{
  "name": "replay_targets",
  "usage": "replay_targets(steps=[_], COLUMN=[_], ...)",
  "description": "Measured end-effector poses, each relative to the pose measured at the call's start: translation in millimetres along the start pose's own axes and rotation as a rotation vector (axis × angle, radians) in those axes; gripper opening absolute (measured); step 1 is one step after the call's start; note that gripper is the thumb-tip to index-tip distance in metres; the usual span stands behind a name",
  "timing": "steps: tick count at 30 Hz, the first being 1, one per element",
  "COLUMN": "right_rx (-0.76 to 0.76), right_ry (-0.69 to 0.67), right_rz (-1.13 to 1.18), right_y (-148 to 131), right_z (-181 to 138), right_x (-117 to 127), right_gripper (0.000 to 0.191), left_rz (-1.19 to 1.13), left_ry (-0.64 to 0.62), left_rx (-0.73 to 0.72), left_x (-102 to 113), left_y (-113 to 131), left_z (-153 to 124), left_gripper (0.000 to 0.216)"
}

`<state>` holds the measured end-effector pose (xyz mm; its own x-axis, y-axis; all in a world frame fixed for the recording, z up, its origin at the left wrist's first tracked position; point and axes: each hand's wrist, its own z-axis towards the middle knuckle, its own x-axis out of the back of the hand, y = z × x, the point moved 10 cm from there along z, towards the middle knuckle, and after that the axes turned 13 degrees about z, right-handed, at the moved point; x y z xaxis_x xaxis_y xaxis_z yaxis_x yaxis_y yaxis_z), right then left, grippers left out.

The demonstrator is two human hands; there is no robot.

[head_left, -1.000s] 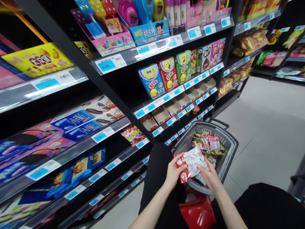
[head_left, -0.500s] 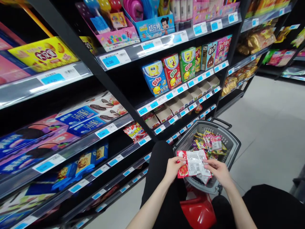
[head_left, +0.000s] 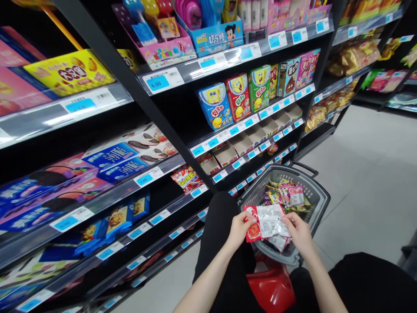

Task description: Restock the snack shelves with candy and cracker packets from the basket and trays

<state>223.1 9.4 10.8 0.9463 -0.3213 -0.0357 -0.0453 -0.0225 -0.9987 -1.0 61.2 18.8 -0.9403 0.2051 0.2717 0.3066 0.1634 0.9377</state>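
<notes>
Between my two hands is a red and white candy packet [head_left: 269,221], its printed, silvery-white side with small text facing up. My left hand [head_left: 240,227] pinches the red left end between thumb and fingers. At the packet's right edge, my right hand [head_left: 298,229] grips with its fingertips. Just beneath sits a grey shopping basket [head_left: 321,208] with perforated walls. Several colourful candy packets [head_left: 291,194] lie inside it, and another whitish packet [head_left: 279,242] shows partly under the held one.
Black shelving runs along the left, with cartoon snack boxes [head_left: 239,96], open cardboard trays [head_left: 224,154], biscuit boxes [head_left: 122,161] and a yellow box [head_left: 70,71]. Below the basket is a red glossy surface [head_left: 272,287] between my black-clad legs. Grey tiled floor [head_left: 368,174] stretches to the right.
The view has shifted slightly, so the shelves sit a little further right. Both hands keep their hold on the packet, which is almost unmoved.
</notes>
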Motion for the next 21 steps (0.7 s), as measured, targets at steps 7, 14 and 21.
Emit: replay_targets(steps=[7, 14, 21], right_rx=[-0.013, -0.126, -0.221], right_ry=[-0.004, -0.056, -0.153], right_rz=[-0.081, 0.021, 0.278], right_y=[5.5, 28.5, 26.4], right_z=[6.5, 11.4, 4.7], right_x=[4.2, 0.5, -12.1], right_gripper=[0.033, 0.034, 0.029], left_rz=[0.012, -0.157, -0.287], left_ry=[-0.003, -0.017, -0.156], left_rx=[-0.007, 0.014, 0.101], left_x=[-3.3, -10.6, -22.3], left_y=[9.3, 6.1, -6.4], left_z=[-2.4, 0.2, -2.9], left_gripper=[0.015, 0.028, 0.03])
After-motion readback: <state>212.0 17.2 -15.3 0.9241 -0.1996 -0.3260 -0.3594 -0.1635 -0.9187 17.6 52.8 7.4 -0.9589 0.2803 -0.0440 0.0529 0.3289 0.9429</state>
